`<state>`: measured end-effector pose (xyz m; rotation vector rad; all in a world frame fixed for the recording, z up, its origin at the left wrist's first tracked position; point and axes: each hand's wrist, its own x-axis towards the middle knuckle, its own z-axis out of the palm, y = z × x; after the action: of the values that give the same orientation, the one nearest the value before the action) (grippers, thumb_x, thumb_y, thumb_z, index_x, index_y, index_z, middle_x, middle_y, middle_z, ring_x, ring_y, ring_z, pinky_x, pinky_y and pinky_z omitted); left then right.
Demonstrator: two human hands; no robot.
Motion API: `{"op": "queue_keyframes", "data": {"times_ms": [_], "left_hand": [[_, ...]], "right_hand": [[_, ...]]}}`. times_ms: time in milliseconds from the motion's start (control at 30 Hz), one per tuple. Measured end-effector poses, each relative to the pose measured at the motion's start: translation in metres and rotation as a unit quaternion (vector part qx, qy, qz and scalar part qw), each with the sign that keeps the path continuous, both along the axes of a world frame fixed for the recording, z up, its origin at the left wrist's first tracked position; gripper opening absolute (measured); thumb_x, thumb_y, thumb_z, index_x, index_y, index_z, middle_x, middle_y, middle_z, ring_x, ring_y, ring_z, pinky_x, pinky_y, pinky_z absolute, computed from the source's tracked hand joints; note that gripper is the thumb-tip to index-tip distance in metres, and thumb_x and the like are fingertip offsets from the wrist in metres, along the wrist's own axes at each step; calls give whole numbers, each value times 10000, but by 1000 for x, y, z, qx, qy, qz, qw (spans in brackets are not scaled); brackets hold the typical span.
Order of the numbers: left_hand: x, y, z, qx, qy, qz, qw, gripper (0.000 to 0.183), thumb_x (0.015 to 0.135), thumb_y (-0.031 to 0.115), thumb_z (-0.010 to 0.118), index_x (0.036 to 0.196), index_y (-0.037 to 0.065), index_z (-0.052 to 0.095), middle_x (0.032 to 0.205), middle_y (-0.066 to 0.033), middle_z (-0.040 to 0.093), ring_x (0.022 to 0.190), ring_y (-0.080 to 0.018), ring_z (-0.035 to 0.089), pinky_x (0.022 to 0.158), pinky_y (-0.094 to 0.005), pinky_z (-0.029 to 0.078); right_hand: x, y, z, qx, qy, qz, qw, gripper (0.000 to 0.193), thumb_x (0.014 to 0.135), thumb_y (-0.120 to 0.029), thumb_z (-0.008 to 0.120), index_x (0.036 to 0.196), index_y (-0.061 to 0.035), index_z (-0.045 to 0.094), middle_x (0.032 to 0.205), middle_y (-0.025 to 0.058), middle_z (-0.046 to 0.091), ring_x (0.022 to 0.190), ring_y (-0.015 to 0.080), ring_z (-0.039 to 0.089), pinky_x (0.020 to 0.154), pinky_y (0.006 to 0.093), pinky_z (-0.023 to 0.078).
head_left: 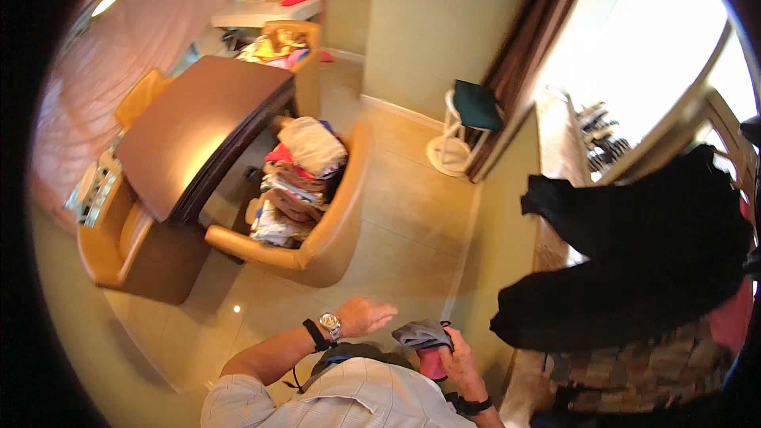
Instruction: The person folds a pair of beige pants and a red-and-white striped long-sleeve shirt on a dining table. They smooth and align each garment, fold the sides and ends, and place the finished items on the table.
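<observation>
Floor of pale, shiny tiles runs under a dark brown table, its top catching a bright glare. Tan chairs stand around it; the nearest holds a pile of clothes, the far one a yellowish heap. A white stool with a dark green seat stands beside a brown curtain. At right, a large black garment shows near the bright window. The left hand is nearly straight, with nothing visible in it, near a grey cloth gripped by the curled right hand before the body.
</observation>
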<state>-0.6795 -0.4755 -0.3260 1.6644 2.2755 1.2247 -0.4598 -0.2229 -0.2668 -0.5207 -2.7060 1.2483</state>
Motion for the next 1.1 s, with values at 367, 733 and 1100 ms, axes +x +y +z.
{"op": "queue_keyframes", "data": {"times_ms": [367, 733, 1100], "left_hand": [[7, -15, 1, -170, -87, 105, 976, 260, 1079, 325, 699, 1275, 163, 752, 1013, -121, 815, 892, -348, 784, 764, -499, 633], [-1, -54, 23, -110, -85, 201, 970, 412, 1067, 304, 723, 1435, 134, 649, 1263, -155, 774, 1030, -375, 775, 826, -495, 646], [-33, -259, -5, -44, -40, 327, 943, 357, 1012, 239, 756, 1324, 113, 637, 1164, -140, 765, 977, -388, 766, 801, -496, 639]], "right_hand": [[-105, 16, -51, -68, -112, 147, 980, 424, 990, -210, 740, 1385, -65, 687, 1124, 326, 772, 1070, 536, 745, 909, 570, 613], [-214, -44, -45, -107, -39, 290, 950, 403, 987, -183, 758, 1366, -60, 698, 1114, 285, 791, 1011, 454, 790, 874, 508, 625], [-291, -241, -25, -70, -102, 424, 897, 396, 1031, -178, 732, 1411, -71, 694, 1158, 206, 803, 1063, 266, 776, 954, 406, 604]]}}
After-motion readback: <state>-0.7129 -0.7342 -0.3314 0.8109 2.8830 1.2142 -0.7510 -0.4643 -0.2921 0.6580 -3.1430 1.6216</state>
